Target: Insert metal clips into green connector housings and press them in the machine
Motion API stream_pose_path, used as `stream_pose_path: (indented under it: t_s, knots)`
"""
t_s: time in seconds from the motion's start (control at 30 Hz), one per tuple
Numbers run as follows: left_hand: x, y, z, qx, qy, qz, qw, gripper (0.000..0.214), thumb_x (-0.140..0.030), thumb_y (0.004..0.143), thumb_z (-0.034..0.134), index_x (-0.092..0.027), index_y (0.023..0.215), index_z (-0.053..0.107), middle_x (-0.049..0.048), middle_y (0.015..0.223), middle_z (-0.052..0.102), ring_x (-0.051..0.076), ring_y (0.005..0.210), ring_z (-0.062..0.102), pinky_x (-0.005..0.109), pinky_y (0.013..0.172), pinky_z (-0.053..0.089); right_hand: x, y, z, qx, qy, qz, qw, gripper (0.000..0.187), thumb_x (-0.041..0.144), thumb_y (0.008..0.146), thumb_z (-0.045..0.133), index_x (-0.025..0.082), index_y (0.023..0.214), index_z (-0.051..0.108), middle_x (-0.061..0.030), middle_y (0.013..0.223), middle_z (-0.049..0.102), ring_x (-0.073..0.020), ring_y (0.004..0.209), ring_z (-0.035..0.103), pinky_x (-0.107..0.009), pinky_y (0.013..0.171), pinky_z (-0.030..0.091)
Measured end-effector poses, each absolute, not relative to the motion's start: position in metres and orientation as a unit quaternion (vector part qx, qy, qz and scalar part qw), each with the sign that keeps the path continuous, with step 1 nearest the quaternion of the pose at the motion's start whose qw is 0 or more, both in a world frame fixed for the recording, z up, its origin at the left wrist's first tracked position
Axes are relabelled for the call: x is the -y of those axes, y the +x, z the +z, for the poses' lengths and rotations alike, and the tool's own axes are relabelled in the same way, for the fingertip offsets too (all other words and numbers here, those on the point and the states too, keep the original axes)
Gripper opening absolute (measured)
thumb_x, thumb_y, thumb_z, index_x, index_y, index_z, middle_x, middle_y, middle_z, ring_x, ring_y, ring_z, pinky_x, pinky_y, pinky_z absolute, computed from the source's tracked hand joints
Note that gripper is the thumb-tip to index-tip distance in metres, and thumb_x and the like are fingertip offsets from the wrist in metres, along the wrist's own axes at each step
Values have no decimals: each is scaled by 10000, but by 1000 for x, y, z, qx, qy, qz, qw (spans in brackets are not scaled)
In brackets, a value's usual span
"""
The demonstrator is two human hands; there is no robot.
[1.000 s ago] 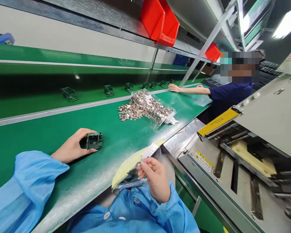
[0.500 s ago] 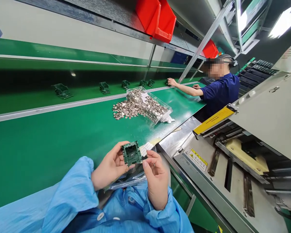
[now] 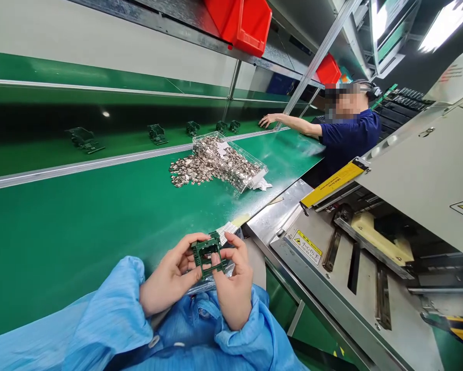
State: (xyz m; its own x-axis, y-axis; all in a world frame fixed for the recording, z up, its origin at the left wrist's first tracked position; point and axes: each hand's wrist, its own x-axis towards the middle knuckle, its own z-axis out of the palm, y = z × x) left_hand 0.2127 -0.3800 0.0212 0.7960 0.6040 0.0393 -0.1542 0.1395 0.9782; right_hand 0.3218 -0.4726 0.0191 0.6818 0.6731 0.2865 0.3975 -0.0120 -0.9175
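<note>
Both my hands hold a small dark green plastic frame part (image 3: 208, 255) in front of my chest, just off the near edge of the green table (image 3: 80, 221). My left hand (image 3: 169, 278) grips its left side with curled fingers. My right hand (image 3: 233, 286) pinches its right side, thumb pressed on the part's middle. Under my hands lie a clear plastic bag (image 3: 206, 286) and a strip with a silvery patterned end (image 3: 228, 230). Both sleeves are light blue.
A clear tray (image 3: 235, 162) spills a heap of small shiny metal pieces (image 3: 192, 170) onto the table. Several green parts (image 3: 156, 134) ride the far belt. A co-worker in dark blue reaches to the belt at right. A grey machine (image 3: 370, 242) stands right; red bins (image 3: 241, 20) hang above.
My left hand lifted the green part off the table and brought it to my chest. My right hand left the strip and closed on the part's right side.
</note>
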Motion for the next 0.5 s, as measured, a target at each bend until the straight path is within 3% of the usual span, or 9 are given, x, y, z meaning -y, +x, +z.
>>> stream_pose_path:
  t_s: [0.13,0.23,0.33,0.5]
  knots:
    - [381,213,21,-199,645,291,678,286,-238,849,573,-224,1131,530,44,1047,638,150,930,628,222,809,521,472,319,17,362,-682,148,618,47,206,805,630,200,767,602,-89,1154,578,-236,1091,551,-360,920,436]
    - [384,213,22,-232,650,284,666,288,-255,842,569,-229,1126,527,19,905,656,140,789,624,209,679,519,470,315,17,319,-638,235,660,57,246,826,630,206,808,592,-51,922,630,-192,853,610,-309,752,497]
    - [386,213,24,-263,649,281,656,297,-274,821,586,-225,1110,538,7,834,656,140,719,610,204,608,495,469,311,19,270,-602,293,692,102,274,800,660,212,813,581,-4,747,612,-155,670,588,-268,620,496]
    - [387,213,25,-279,661,277,639,301,-238,795,577,-219,1095,550,-3,785,635,149,732,606,206,603,475,466,308,17,223,-568,320,725,181,264,725,724,212,768,557,25,702,590,-127,612,559,-230,577,469]
